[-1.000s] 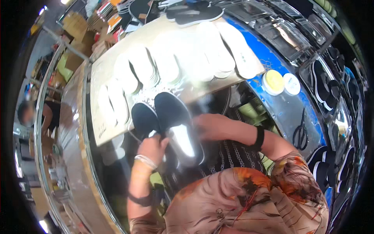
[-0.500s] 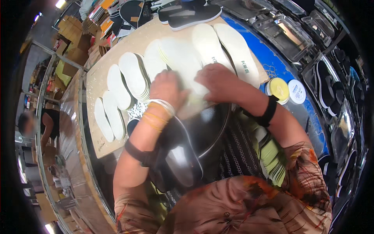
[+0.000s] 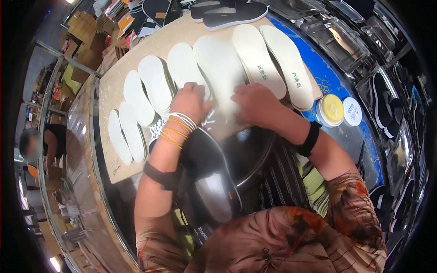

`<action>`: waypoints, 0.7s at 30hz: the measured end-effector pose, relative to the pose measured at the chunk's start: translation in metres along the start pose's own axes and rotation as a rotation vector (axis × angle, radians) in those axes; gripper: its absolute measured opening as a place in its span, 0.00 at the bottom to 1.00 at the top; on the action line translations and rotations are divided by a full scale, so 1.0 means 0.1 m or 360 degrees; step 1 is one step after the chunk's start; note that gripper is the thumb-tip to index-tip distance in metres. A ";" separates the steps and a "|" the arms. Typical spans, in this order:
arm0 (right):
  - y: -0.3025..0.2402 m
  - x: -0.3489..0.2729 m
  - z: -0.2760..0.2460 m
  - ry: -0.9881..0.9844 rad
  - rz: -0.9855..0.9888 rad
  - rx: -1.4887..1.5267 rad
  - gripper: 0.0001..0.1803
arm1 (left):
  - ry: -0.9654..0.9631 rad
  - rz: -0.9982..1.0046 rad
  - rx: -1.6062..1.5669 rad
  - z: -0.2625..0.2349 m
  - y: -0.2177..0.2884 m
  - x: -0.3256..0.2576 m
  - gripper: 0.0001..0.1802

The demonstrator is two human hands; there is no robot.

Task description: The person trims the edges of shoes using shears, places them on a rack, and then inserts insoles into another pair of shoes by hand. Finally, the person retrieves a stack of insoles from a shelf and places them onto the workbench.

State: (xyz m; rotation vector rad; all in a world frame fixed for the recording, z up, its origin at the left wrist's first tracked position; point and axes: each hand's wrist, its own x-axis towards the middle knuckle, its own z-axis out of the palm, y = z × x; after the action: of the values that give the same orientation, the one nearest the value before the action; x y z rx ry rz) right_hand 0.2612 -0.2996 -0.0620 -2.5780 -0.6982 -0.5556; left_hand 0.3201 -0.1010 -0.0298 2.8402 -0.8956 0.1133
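Note:
Cream-white insoles [image 3: 152,82] lie in a row of stacks across a tan board. The middle insole [image 3: 217,63] looks blurred, and its heel end lies between my two hands. My left hand [image 3: 189,103], with pale and yellow bands at the wrist, has its fingers curled at the left edge of that heel. On its right edge, my right hand [image 3: 256,103] is closed with fingers bent inward. Both hands seem to grip the insole, though their undersides are hidden. Below them, a black shoe [image 3: 207,170] with a pale insole area rests over my lap.
The tan board [image 3: 116,175] carries more insoles [image 3: 291,68] at right and dark shoes [image 3: 236,16] at the far edge. A yellow-filled tub [image 3: 331,110] and white lid [image 3: 351,111] sit on blue sheeting. Clear plastic trays [image 3: 337,43] line the right; another person [image 3: 50,141] is far left.
My view has shifted slightly. The blurred middle insole now shows a clearer outline, standing apart from the stack at its left. Both hands stay near its heel end.

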 end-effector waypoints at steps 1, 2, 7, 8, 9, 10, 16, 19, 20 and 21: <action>-0.01 0.03 -0.01 -0.0007 -0.0013 0.0005 0.10 | -0.0001 0.0062 -0.0042 -0.02 -0.07 -0.02 0.24; -0.01 0.05 -0.02 -0.0103 -0.0023 -0.0062 0.09 | -0.0001 0.0123 -0.0083 -0.02 -0.13 -0.04 0.21; -0.16 0.04 -0.02 -0.0298 -0.0215 -0.0443 0.03 | 0.0297 -0.0040 -0.0151 -0.10 -0.26 -0.17 0.13; -0.13 0.04 -0.04 -0.0151 -0.0204 -0.0437 0.02 | 0.0428 -0.0231 -0.0182 -0.23 -0.24 -0.22 0.12; -0.09 0.05 -0.07 -0.0004 -0.0197 -0.0425 0.01 | 0.0655 -0.0338 -0.0145 -0.40 -0.26 -0.28 0.11; -0.11 0.12 -0.19 0.0336 -0.0233 -0.0461 0.01 | 0.0945 -0.0301 -0.0107 -0.62 -0.33 -0.43 0.10; -0.51 -0.10 -1.43 0.1110 0.0520 -0.0054 0.16 | 0.1131 -0.0500 -0.1059 -1.64 -0.35 -1.72 0.16; -0.81 -0.51 -1.91 0.1096 0.0560 0.0770 0.17 | 0.1160 -0.0834 -0.1325 -1.89 -0.18 -2.62 0.16; -0.85 -0.64 -2.00 0.1065 0.0576 0.0878 0.16 | 0.1001 -0.0760 -0.1220 -1.92 -0.22 -2.96 0.16; -0.74 -0.75 -2.00 0.0895 0.0740 0.1112 0.15 | 0.1083 -0.1018 -0.1581 -1.86 -0.14 -3.05 0.17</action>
State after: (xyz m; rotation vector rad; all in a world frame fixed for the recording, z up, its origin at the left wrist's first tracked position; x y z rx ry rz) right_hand 0.1080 -0.3662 0.0902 -1.7209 -0.0574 -0.6812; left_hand 0.0745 0.1142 0.1153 1.7987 0.1302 0.3859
